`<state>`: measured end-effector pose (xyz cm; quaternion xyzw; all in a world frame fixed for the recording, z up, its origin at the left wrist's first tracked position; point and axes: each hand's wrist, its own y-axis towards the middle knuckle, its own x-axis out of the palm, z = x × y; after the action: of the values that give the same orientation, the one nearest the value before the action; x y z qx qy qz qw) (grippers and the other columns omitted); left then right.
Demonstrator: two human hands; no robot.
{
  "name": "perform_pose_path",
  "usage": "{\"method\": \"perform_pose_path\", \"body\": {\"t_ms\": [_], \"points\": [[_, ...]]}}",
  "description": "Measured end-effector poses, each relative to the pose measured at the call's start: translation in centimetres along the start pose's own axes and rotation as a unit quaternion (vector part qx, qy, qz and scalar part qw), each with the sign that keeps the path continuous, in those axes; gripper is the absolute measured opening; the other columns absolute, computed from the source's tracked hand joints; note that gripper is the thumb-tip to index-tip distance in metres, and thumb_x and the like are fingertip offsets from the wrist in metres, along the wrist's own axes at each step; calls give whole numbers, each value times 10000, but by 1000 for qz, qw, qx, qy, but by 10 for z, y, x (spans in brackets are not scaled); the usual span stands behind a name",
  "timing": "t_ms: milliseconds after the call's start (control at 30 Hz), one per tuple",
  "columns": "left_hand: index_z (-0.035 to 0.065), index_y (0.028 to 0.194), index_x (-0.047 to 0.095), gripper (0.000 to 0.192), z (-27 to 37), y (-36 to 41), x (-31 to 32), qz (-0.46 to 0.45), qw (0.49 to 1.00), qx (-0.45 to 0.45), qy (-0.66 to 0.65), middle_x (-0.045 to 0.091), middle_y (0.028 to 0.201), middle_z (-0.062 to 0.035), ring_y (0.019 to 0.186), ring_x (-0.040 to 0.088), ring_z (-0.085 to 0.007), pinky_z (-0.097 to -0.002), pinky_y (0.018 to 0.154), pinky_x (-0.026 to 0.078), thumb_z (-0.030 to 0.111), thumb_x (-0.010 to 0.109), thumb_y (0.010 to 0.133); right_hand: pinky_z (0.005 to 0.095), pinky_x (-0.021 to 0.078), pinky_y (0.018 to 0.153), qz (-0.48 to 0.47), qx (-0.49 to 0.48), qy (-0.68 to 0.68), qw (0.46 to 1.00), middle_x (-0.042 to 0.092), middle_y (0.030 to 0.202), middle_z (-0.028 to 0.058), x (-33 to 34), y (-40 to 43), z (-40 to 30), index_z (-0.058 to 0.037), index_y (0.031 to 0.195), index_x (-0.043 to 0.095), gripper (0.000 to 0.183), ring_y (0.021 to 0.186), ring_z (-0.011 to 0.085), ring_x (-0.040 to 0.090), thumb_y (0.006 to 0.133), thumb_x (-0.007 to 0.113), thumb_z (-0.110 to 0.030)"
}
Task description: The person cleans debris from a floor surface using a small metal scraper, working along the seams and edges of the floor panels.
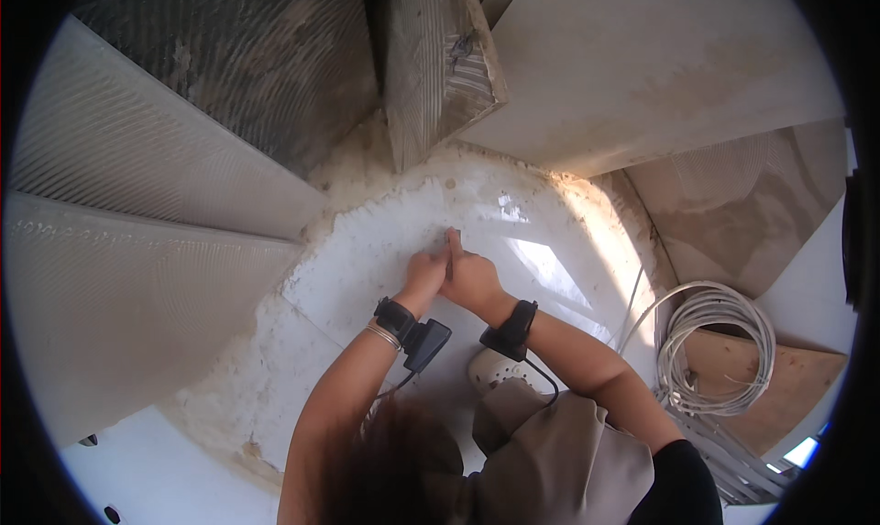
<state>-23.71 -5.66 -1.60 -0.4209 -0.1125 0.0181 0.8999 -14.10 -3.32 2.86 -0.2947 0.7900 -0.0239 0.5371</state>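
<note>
Both hands meet over a pale, stained floor (375,243) in the middle of the view. My left hand (425,277) is closed against a small, thin dark strip (449,267), whose kind I cannot tell. My right hand (474,277) touches the left one, its index finger stretched along the same strip. Most of the strip is hidden by the fingers, so which hand bears it is unclear. A black device is strapped to each wrist, with a cable running from it.
Large panels with combed adhesive ridges (158,147) lean around the left and top. A plain stained panel (660,64) stands upper right. At the right, a coil of grey cable (763,360) rests by a wooden board (797,380). A light perforated clog (491,370) is below the hands.
</note>
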Motion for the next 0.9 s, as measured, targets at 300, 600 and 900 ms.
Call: {"method": "perform_pose_path", "body": {"t_ms": [300,600,900], "points": [[-95,779,539,448,29,26,-6,72,997,19,-22,569,736,-185,667,577,-262,-345,553,470,344,454,807,359,443,509,13,-24,-28,999,573,634,141,-5,46,1,45,1182,307,719,570,290,562,613,593,-289],[-83,998,435,440,43,-12,-14,-90,987,-136,12,502,935,-149,768,557,-259,-383,626,501,327,384,848,362,445,480,34,-25,38,998,570,572,118,9,8,1,35,1142,381,660,516,274,566,628,585,-324],[-54,971,470,468,52,11,-5,-3,996,-91,-20,510,920,-109,779,539,-206,-347,593,484,388,395,836,351,432,465,64,-13,15,998,563,555,107,1,42,8,33,1166,359,685,498,252,562,598,591,-272]]}}
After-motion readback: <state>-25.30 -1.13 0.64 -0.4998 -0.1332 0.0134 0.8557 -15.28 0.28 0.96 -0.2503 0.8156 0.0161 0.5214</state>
